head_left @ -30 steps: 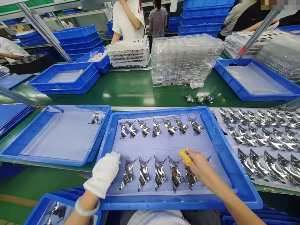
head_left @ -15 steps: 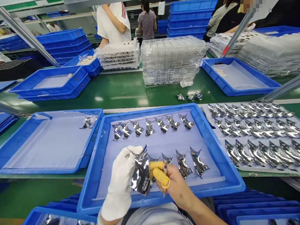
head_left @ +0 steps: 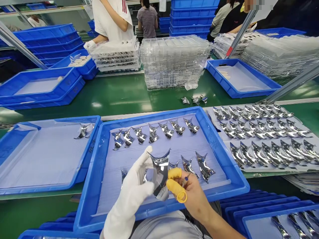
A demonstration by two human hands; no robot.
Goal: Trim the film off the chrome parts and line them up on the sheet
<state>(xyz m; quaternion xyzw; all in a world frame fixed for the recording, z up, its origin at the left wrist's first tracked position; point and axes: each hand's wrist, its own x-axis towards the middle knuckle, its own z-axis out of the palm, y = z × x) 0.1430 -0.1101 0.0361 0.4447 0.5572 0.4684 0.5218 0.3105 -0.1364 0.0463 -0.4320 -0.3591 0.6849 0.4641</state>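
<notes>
- The left hand [head_left: 129,196] wears a white cotton glove. It is closed on a curved chrome piece [head_left: 160,171], which stands up above the tray, and the gloved fingers press against its left side.
- The right hand [head_left: 191,196] is bare except for yellow finger cots [head_left: 179,194] on two fingers. Its fingers are closed around a small pointed tool [head_left: 186,179] with a blue tip, and the upper cot is just beside the right edge of the chrome piece.
- The chrome piece is over the lower part of a blue plastic tray [head_left: 221,166], between the two hands, and it does not lie on the tray.
- This tray has a pale lilac liner [head_left: 174,142]. On it lie seven chrome pieces [head_left: 153,133] in an upper row, and more pieces [head_left: 204,167] in a lower row, partly hidden by the hands.
- To the left is a second blue tray [head_left: 50,159], with two chrome pieces [head_left: 82,131] near its corner.
- To the right, a lined sheet [head_left: 259,136] carries three rows of similar pieces.
- Behind, on a green conveyor belt [head_left: 119,96], are three small pieces [head_left: 195,100] and a stack of clear plastic trays [head_left: 174,63].
- Further back, a co-worker in a white T-shirt [head_left: 112,20] stands at the belt.
</notes>
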